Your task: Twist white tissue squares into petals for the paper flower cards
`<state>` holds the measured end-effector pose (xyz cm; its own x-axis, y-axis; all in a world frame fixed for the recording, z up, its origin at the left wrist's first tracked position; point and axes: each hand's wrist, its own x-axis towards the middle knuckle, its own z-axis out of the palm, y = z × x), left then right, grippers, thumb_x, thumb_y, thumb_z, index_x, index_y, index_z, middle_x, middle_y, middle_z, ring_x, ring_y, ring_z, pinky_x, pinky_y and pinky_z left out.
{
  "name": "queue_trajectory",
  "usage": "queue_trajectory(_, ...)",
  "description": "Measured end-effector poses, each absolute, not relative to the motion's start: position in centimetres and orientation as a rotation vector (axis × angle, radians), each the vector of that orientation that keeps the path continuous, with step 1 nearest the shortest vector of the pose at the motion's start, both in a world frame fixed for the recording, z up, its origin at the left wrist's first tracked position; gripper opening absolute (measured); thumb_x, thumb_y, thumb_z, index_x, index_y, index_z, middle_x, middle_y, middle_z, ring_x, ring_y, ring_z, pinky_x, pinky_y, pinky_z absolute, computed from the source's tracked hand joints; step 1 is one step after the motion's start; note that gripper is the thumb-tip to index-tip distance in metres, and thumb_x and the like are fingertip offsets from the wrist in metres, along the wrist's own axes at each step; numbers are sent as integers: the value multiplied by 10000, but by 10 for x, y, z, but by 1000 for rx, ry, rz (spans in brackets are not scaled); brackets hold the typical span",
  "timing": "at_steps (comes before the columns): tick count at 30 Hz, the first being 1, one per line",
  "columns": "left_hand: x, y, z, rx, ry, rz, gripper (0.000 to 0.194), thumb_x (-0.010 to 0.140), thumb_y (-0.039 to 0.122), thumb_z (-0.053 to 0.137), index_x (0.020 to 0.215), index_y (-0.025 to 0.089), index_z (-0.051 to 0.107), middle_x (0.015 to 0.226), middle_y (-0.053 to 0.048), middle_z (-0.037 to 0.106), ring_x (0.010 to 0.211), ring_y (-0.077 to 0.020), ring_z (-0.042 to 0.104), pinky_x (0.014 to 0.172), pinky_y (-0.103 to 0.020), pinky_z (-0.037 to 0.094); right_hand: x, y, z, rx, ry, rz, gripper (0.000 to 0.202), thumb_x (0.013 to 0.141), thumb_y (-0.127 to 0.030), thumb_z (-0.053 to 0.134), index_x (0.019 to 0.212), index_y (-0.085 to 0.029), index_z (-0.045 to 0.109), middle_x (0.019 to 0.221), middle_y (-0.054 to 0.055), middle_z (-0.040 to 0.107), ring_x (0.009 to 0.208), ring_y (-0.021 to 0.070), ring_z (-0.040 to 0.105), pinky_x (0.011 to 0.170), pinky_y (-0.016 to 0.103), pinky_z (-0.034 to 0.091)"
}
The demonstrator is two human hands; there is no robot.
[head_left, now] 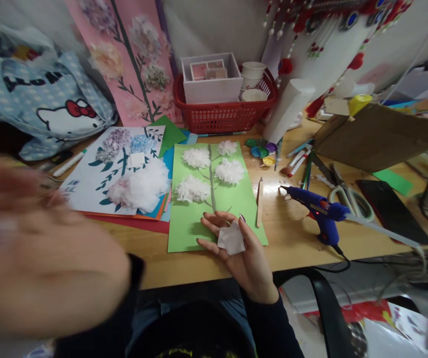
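Note:
My right hand [249, 263] is turned palm up over the lower edge of a light green sheet [184, 231]. A small white square of thin paper [232, 239] rests in it, beside the thumb, with the fingers loosely curled. White crumpled-paper flowers [193, 189] sit on the green sheet along a painted stem [211, 174]. My left hand [49, 258] is raised close to the camera at the left. Motion smears its fingers, so their pose and anything in them are unclear. A fluffy pile of white paper [146, 186] lies on a painted flower picture [83, 174].
Right of the green sheet lie a wooden stick [260, 204], a blue glue gun [318, 209], scissors [351, 196] and a black phone [392, 211]. Paint pots [260, 151] stand behind. A red basket [224, 117] and a Hello Kitty bag [68, 109] are at the back.

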<state>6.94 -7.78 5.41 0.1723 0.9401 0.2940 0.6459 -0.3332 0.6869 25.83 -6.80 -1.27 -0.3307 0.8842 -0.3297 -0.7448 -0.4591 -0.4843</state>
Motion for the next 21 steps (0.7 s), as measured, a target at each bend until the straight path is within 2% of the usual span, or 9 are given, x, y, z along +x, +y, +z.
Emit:
queue_trajectory(1,59,-75,59,2043,1518,988,138,838,507,696,916,420,769,1032,44,770,1221,-327,596,723,-486,524,258,-68,-13,-674,-300,1949,282,892,-456,675,987,-205,763,1180,94,737,1234,290,605,887,433,586)
queue_trajectory(3,49,-68,64,2003,1624,1079,370,945,602,485,865,386,774,1082,74,765,1305,-336,542,675,-488,453,257,-67,-14,-667,-294,1946,287,895,-462,674,986,-205,763,1170,92,743,1224,282,614,894,426,584)
queue_trajectory(5,59,-62,62,1957,1722,1214,579,1036,566,249,897,305,747,1190,65,732,1363,-321,479,663,-500,362,257,-67,-14,-668,-286,1944,305,893,-474,676,990,-199,765,1171,96,742,1216,281,619,898,418,580)
queue_trajectory(7,83,-61,52,1910,1720,1387,428,1010,537,396,866,329,742,1137,44,740,1293,-301,544,796,-577,460,256,-67,-15,-676,-272,1936,329,889,-496,673,986,-196,768,1153,93,746,1174,272,640,896,405,574)
queue_trajectory(9,110,-65,39,1997,1435,1348,148,923,368,643,825,291,724,920,5,763,1063,-251,636,911,-550,485,256,-68,-14,-700,-256,1912,345,885,-514,671,979,-199,774,1096,74,756,1108,247,666,920,380,556)
queue_trajectory(10,122,-67,33,2051,1326,1309,73,870,289,718,799,273,718,833,7,757,980,-246,643,888,-522,491,256,-68,-14,-714,-250,1899,348,881,-518,675,976,-200,777,1066,65,761,1088,235,672,952,366,537)
queue_trajectory(12,139,-73,21,2081,1302,1130,110,768,231,827,778,251,719,813,5,763,941,-263,635,872,-506,468,257,-68,-12,-737,-248,1890,357,869,-524,685,980,-197,778,1048,62,766,1110,230,667,1041,353,478)
queue_trajectory(15,145,-75,13,2051,1333,1010,165,720,233,866,776,227,711,833,-15,774,921,-279,634,843,-494,435,258,-67,-10,-747,-254,1904,374,849,-536,695,967,-191,777,1081,77,765,1177,256,644,1128,381,402)
queue_trajectory(21,140,-70,11,2010,1340,1010,125,809,117,720,812,242,728,824,1,779,950,-264,628,866,-483,385,258,-66,-13,-751,-252,1916,380,825,-554,712,943,-201,786,1005,67,766,1092,269,675,1106,422,422)
